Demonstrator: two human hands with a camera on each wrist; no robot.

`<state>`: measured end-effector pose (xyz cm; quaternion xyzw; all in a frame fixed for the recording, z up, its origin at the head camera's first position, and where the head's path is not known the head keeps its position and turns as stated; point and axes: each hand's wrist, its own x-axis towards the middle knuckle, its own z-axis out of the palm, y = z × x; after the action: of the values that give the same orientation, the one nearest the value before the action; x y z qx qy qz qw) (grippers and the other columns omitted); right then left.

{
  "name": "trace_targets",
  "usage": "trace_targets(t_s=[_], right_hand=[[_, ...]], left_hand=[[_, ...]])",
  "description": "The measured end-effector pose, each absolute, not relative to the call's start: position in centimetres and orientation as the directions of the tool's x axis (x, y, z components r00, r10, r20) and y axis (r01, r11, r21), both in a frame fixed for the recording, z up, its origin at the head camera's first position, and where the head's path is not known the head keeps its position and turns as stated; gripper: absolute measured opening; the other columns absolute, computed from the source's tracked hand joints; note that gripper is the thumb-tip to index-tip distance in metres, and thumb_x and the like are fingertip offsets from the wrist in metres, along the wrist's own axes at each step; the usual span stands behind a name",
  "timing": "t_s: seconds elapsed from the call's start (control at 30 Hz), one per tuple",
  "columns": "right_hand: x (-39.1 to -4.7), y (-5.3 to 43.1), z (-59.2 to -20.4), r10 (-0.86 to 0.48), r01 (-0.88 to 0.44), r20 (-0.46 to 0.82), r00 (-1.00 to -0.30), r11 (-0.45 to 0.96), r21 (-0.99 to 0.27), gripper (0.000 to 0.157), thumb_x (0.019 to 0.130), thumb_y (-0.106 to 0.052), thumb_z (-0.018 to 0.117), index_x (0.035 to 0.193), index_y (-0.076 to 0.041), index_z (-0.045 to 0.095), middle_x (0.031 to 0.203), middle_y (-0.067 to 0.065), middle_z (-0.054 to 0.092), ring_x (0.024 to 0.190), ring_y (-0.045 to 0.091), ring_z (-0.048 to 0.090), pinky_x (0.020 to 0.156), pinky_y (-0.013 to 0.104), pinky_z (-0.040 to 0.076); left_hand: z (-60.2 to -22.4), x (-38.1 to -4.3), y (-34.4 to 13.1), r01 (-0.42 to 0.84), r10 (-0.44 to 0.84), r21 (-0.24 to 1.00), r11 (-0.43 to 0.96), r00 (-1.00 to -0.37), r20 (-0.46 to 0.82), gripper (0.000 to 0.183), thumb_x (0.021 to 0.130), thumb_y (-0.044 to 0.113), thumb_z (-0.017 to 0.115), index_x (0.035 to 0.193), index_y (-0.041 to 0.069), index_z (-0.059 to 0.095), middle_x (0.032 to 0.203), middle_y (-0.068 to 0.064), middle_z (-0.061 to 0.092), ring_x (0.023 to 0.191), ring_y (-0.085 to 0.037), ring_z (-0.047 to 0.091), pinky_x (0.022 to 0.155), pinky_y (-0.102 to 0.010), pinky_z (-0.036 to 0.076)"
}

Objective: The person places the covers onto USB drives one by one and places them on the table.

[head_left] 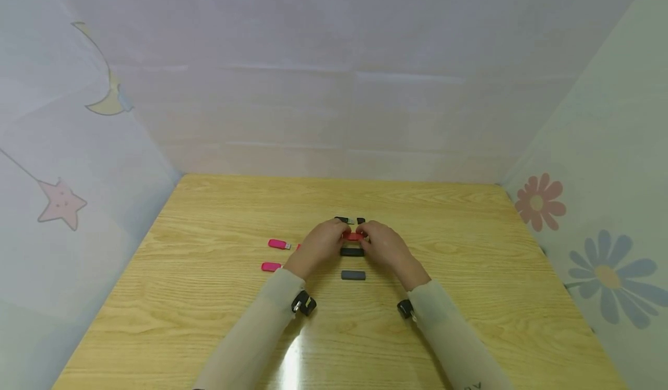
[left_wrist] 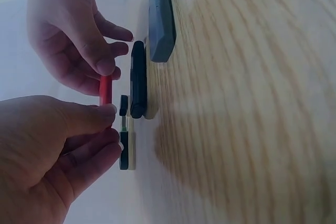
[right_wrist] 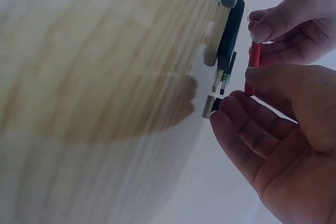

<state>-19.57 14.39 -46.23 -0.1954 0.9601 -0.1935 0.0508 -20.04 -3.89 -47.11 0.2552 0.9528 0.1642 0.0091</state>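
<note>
My left hand [head_left: 322,241] and right hand [head_left: 383,241] meet over the middle of the table, pinching a red USB stick [head_left: 353,237] from its two ends. In the left wrist view the red stick [left_wrist: 105,90] is clasped between thumb and fingers of each hand, raised off the wood. No metal plug shows on it. Just in front of the hands lie a black USB stick [head_left: 352,252] and a grey one [head_left: 353,275]. Behind them is another black stick [head_left: 342,219] with its plug bare and a small black cap [head_left: 361,221] beside it.
Left of my left forearm lie two pink USB sticks, the farther one [head_left: 279,244] with its plug showing, the nearer one [head_left: 271,266] partly behind the sleeve. A pink piece [head_left: 298,247] peeks out by the left hand. Fabric walls border the wooden table [head_left: 209,297].
</note>
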Motion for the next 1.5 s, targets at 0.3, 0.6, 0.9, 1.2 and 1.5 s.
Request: trace_targets(t_s=[0.3, 0.6, 0.9, 1.2, 1.5], right_hand=[[-19.92, 14.20, -46.70, -0.367, -0.320, -0.057, -0.928, 0.868, -0.379, 0.020, 0.098, -0.017, 0.067, 0.116, -0.010, 0.070, 0.108, 0.007, 0.067, 0.090, 0.022, 0.063, 0.080, 0.041, 0.055], [-20.02, 13.98, -46.80, -0.372, -0.332, -0.047, -0.927, 0.875, -0.353, 0.018, 0.098, -0.016, 0.068, 0.114, -0.009, 0.071, 0.102, 0.008, 0.066, 0.085, 0.022, 0.062, 0.076, 0.041, 0.055], [-20.25, 13.75, -46.92, -0.372, -0.329, -0.073, -0.925, 0.883, -0.333, 0.016, 0.097, -0.015, 0.069, 0.112, -0.009, 0.072, 0.097, 0.007, 0.065, 0.080, 0.021, 0.058, 0.072, 0.039, 0.053], [-20.22, 13.51, -46.62, -0.375, -0.335, -0.075, -0.924, 0.889, -0.312, 0.016, 0.096, -0.014, 0.069, 0.111, -0.009, 0.072, 0.094, 0.005, 0.062, 0.078, 0.020, 0.056, 0.069, 0.037, 0.051], [-20.11, 13.47, -46.77, -0.373, -0.331, -0.097, -0.923, 0.897, -0.294, 0.014, 0.097, -0.013, 0.069, 0.110, -0.010, 0.072, 0.092, 0.004, 0.059, 0.076, 0.019, 0.054, 0.065, 0.034, 0.049]], left_hand=[[-47.20, -20.31, -3.54, 0.464, 0.482, 0.319, 0.827, -0.876, 0.025, 0.019, 0.102, 0.014, 0.062, 0.118, 0.007, 0.071, 0.112, -0.006, 0.069, 0.104, -0.019, 0.065, 0.094, -0.031, 0.054], [-47.33, -20.27, -3.41, 0.470, 0.476, 0.299, 0.831, -0.878, 0.057, 0.016, 0.101, 0.017, 0.065, 0.112, 0.009, 0.073, 0.105, -0.004, 0.068, 0.096, -0.017, 0.065, 0.089, -0.031, 0.055], [-47.34, -20.32, -3.23, 0.448, 0.459, 0.275, 0.851, -0.888, 0.028, 0.015, 0.101, 0.015, 0.065, 0.110, 0.010, 0.075, 0.104, -0.004, 0.069, 0.095, -0.018, 0.065, 0.088, -0.031, 0.055], [-47.58, -20.31, -2.95, 0.435, 0.445, 0.244, 0.867, -0.896, 0.016, 0.015, 0.101, 0.013, 0.064, 0.111, 0.010, 0.075, 0.107, -0.005, 0.070, 0.099, -0.018, 0.066, 0.090, -0.031, 0.055], [-47.79, -20.13, -2.89, 0.440, 0.448, 0.217, 0.871, -0.894, 0.014, 0.015, 0.101, 0.013, 0.063, 0.107, 0.012, 0.076, 0.104, -0.004, 0.070, 0.098, -0.018, 0.065, 0.087, -0.032, 0.056]])
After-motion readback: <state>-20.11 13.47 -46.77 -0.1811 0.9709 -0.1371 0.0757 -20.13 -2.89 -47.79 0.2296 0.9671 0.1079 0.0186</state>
